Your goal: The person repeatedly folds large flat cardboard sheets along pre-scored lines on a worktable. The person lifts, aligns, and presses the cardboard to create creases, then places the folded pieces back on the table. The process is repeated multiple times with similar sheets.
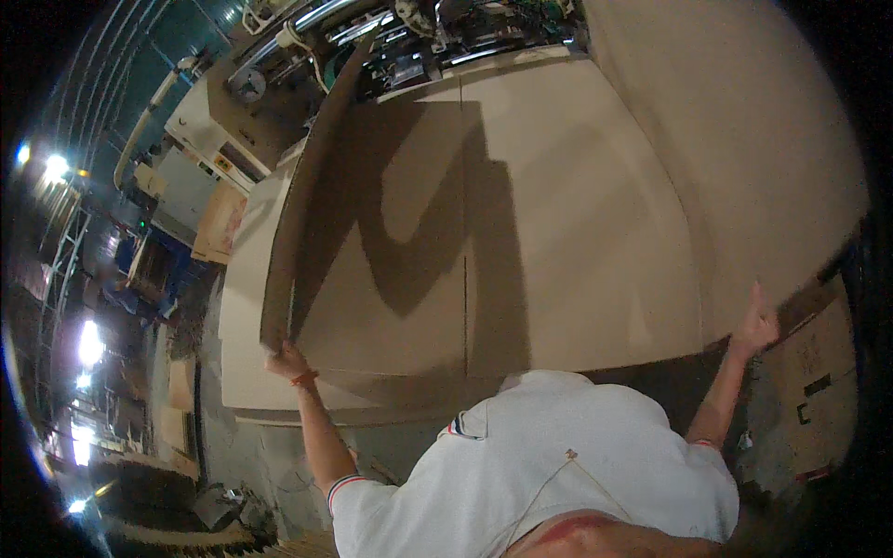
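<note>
Risking a bend or tear in the left flap [321, 177], most likely from lifting so long a panel by its near end alone, with its far end well beyond the left fingers and close to the machine [423, 60]. Possibly snagging there too, if pushed farther from the fingers. Also liable to fold crooked along the crease [691, 242], just inward of the right fingers, if raised unevenly on the two sides. Possibly dropping the right flap [763, 139] as well, from too light a touch at its near edge.

Held out wide to both sides, forearms reaching forward from the body and hands well apart. Pinching the near end of the left flap in the left hand [285, 359], with fingers closed on the board and wrist roughly in line with the forearm. Resting the right hand [757, 327] at the near edge of the right flap, with one finger pointing forward along the board; cannot tell the grip of the other fingers. Lying between both hands, and stretching forward from the fingers: the cardboard sheet [586, 242], broad and brown. Just beside and below the left fingers, more boards [246, 372], apparently stacked.
</note>
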`<state>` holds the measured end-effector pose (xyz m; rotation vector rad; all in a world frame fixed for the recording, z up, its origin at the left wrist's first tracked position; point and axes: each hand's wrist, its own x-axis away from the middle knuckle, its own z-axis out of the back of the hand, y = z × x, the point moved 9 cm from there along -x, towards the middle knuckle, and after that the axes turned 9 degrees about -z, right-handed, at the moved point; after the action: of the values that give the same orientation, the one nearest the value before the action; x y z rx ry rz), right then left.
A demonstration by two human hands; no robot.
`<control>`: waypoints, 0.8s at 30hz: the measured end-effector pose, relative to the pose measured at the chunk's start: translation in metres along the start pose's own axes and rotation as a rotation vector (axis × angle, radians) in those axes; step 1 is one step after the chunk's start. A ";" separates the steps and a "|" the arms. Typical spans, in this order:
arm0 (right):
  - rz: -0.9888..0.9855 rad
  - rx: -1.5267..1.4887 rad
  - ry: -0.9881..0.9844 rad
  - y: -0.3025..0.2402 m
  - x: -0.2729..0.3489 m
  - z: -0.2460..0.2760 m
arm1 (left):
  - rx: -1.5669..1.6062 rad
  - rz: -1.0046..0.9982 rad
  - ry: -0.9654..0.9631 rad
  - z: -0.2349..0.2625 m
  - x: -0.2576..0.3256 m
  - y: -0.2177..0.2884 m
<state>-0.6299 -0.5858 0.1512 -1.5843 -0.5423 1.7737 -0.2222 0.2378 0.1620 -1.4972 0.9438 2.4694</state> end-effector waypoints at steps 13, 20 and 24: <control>0.800 -0.050 -0.385 -0.134 -0.023 -0.158 | 0.126 -0.098 -0.275 -0.088 -0.014 0.034; 0.624 -0.009 -0.740 -0.043 0.023 -0.213 | 0.261 -0.558 -0.576 -0.170 0.105 0.176; 0.613 0.299 -0.831 -0.039 0.118 -0.229 | 0.228 -0.605 -0.767 -0.198 0.201 0.168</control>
<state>-0.4004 -0.5045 0.0588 -0.7848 -0.1190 2.8315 -0.2383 -0.0511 0.0070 -0.5380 0.4930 2.0877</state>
